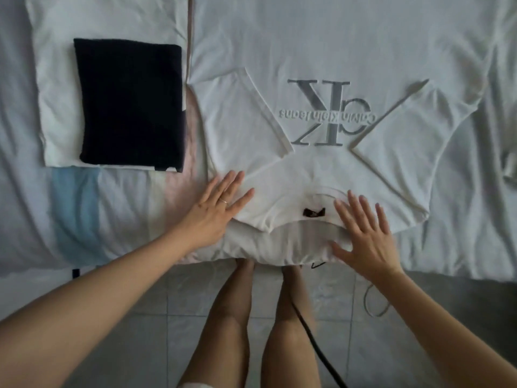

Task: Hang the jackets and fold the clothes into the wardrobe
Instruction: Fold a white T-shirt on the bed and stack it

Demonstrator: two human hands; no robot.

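On the bed [461,219], a white T-shirt [321,175] is lying face up with its collar toward the person and its grey logo [327,113] reading upside down. Both sleeves are lying folded inward over the chest, and the hem is running out of view past the top edge. The left hand [215,211] is resting flat and open on the near left shoulder of the shirt, fingers straight and close together, a thin ring [223,201] showing on one of them. The right hand [366,236] is pressing flat just right of the collar, fingers spread wide and holding nothing, its thumb lying on the bunched bedding at the bed's edge. A small dark label [313,212] is showing inside the neck, too blurred to read. Well to the left, a folded dark garment [128,102] is sitting on a folded white one [58,79]; what kind they are is hard to make out. Below, bare legs [232,317] are standing on a tiled floor [156,331], with a black cable [316,340] being cut off at the bottom edge.
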